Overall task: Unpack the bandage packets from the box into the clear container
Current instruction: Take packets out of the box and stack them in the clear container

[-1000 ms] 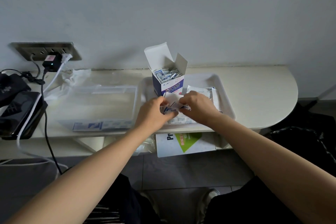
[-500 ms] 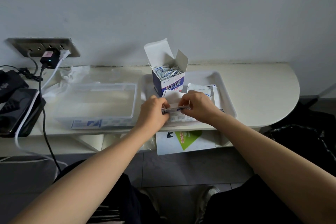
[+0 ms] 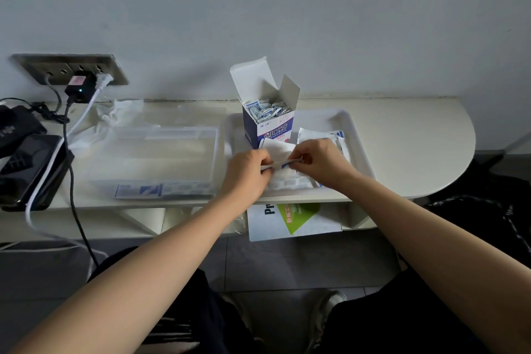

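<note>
Blue-and-white bandage packets (image 3: 281, 164) sit pinched as a thin stack, edge-on to me, between both hands above the near part of the white tray (image 3: 357, 135). My left hand (image 3: 247, 174) is curled nearly closed, thumb and fingertips gripping the stack's left end; my right hand (image 3: 322, 158) is likewise narrowed to a pinch on the right end, its other fingers folded in. I cannot tell how many packets are in the stack (it shows only as a slim strip). Just behind the hands, the box (image 3: 267, 121) stands upright at the tray's back left, flaps open, with more packets crammed inside. Loose white packets (image 3: 316, 135) lie flat in the tray under and to the right of the hands. To the left of the tray, just beside it, the clear container (image 3: 155, 158) rests on the pale table (image 3: 416, 141), and a few packets lie along its near wall (image 3: 161, 189). Behind the container there is crumpled clear plastic (image 3: 120, 112). Farther left, a wall socket strip (image 3: 69, 69) holds a black plug and a white plug, their cables trailing down over a black device (image 3: 28, 169) at the table's left end. Below the tabletop, a white sheet with a green patch (image 3: 293, 221) rests on a lower shelf.
</note>
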A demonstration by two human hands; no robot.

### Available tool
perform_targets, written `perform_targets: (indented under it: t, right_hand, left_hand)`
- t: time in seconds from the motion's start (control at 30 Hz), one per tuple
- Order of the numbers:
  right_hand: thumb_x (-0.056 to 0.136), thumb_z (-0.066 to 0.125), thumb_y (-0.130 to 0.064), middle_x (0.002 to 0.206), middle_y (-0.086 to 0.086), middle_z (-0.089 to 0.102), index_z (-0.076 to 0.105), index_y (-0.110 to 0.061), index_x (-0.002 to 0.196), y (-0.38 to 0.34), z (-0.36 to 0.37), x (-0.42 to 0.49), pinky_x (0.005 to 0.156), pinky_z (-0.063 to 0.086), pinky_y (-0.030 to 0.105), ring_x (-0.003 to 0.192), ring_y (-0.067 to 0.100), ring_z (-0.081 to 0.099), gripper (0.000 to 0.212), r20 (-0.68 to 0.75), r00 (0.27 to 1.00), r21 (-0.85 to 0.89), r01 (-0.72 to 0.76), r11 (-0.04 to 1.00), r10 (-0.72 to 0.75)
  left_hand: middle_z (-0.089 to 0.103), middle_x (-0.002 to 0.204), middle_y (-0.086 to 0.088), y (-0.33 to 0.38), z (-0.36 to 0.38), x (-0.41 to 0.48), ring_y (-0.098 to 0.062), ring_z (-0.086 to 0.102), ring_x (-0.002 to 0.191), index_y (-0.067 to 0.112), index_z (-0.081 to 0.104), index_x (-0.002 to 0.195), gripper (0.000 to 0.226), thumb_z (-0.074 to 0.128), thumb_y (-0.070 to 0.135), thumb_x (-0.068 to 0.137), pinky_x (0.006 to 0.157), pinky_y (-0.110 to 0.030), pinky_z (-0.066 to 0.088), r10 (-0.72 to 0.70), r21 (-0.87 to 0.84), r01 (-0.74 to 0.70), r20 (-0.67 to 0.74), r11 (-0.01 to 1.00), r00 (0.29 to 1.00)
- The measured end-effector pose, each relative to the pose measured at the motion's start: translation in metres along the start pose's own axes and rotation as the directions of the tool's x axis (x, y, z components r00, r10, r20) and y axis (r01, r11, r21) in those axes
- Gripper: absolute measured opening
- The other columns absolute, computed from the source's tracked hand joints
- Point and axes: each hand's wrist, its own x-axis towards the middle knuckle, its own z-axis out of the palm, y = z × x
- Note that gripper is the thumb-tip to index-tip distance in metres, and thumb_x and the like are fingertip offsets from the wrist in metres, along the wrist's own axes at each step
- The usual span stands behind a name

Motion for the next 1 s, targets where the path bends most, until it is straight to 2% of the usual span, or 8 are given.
perform_targets:
  t: [0.13, 0.23, 0.3, 0.47, 0.6, 0.7, 0.87, 1.0]
  right_hand:
    - [0.079, 0.075, -0.013, 0.044, -0.013, 0.051, 0.076, -0.012, 0.083, -0.025, -0.027, 0.004, 0.052, 0.034, 0.011, 0.046, 0.001, 0.047, 0.004, -0.007, 1.000, 0.091, 0.010, 0.996, -0.009]
    - [0.086, 0.070, -0.018, 0.053, 0.000, 0.061, 0.076, -0.009, 0.089, -0.048, -0.038, 0.010, 0.052, 0.045, 0.019, 0.044, 0.005, 0.050, 0.012, 0.076, 0.996, 0.175, 0.038, 0.984, -0.052]
    - [0.089, 0.066, -0.017, 0.052, -0.005, 0.062, 0.076, -0.008, 0.089, -0.066, -0.032, 0.016, 0.051, 0.042, 0.014, 0.044, 0.005, 0.052, 0.013, 0.051, 0.992, 0.188, 0.102, 0.977, -0.114]
    - [0.088, 0.066, -0.014, 0.058, -0.012, 0.061, 0.075, -0.014, 0.102, -0.115, 0.001, 0.039, 0.053, 0.037, 0.012, 0.051, 0.002, 0.053, 0.017, -0.032, 0.980, 0.192, 0.199, 0.961, -0.196]
    - [0.092, 0.060, -0.020, 0.099, 0.005, 0.072, 0.068, -0.017, 0.117, -0.152, 0.031, 0.058, 0.072, 0.033, 0.018, 0.096, 0.018, 0.060, 0.027, 0.043, 0.961, 0.061, 0.269, 0.961, -0.272]
    - [0.089, 0.058, -0.010, 0.093, 0.007, 0.073, 0.071, -0.018, 0.111, -0.180, 0.050, 0.068, 0.069, 0.041, 0.025, 0.083, 0.022, 0.064, 0.027, 0.059, 0.948, 0.105, 0.305, 0.947, -0.312]
    - [0.084, 0.063, -0.009, 0.090, 0.006, 0.073, 0.072, -0.015, 0.101, -0.204, 0.068, 0.092, 0.063, 0.046, 0.011, 0.078, 0.016, 0.065, 0.021, 0.159, 0.981, 0.177, 0.085, 0.981, -0.113]
    - [0.081, 0.066, -0.008, 0.093, 0.011, 0.074, 0.074, -0.016, 0.101, -0.200, 0.087, 0.107, 0.073, 0.058, 0.034, 0.083, 0.027, 0.067, 0.023, 0.368, 0.930, 0.067, -0.058, 0.996, 0.030]
  left_hand:
    - [0.059, 0.068, 0.006, 0.009, -0.037, 0.007, -0.022, 0.064, 0.069, 0.026, 0.061, 0.080, 0.007, 0.066, 0.024, 0.085, 0.063, -0.028, 0.047, 0.042, 0.067, -0.040, -0.019, 0.997, 0.999]
    - [0.063, 0.062, 0.011, 0.004, -0.076, 0.011, -0.012, 0.065, 0.050, 0.023, 0.060, 0.072, 0.012, 0.068, 0.022, 0.081, 0.061, -0.026, 0.051, 0.034, 0.041, -0.035, 0.031, 0.999, 0.999]
    - [0.066, 0.059, 0.009, -0.003, -0.101, 0.010, -0.008, 0.063, 0.042, 0.023, 0.062, 0.073, 0.009, 0.066, 0.018, 0.080, 0.051, -0.022, 0.043, 0.003, 0.011, -0.003, 0.071, 1.000, 0.997]
    - [0.070, 0.084, 0.007, -0.042, -0.145, -0.006, -0.014, 0.067, 0.052, 0.020, 0.060, 0.094, 0.016, 0.045, 0.014, 0.095, 0.046, -0.024, 0.045, -0.066, -0.001, 0.067, 0.144, 0.998, 0.987]
    - [0.068, 0.083, 0.007, -0.080, -0.161, -0.022, -0.014, 0.063, 0.050, 0.027, 0.058, 0.094, 0.020, 0.041, 0.017, 0.098, 0.056, -0.030, 0.052, -0.096, 0.072, 0.090, 0.092, 0.993, 0.991]
    - [0.068, 0.084, 0.004, -0.098, -0.170, -0.028, -0.016, 0.060, 0.054, 0.024, 0.059, 0.099, 0.023, 0.040, 0.013, 0.099, 0.056, -0.027, 0.048, -0.119, 0.063, 0.117, 0.033, 0.991, 0.992]
    - [0.067, 0.093, 0.001, -0.129, -0.186, -0.036, -0.012, 0.055, 0.067, 0.020, 0.054, 0.116, 0.020, 0.041, 0.020, 0.100, 0.063, -0.030, 0.045, -0.198, 0.054, 0.199, -0.022, 0.979, 0.980]
    - [0.066, 0.107, 0.000, -0.158, -0.191, -0.042, -0.021, 0.061, 0.091, 0.023, 0.057, 0.118, 0.024, 0.049, 0.026, 0.096, 0.076, -0.031, 0.046, -0.298, 0.107, 0.314, -0.143, 0.943, 0.944]
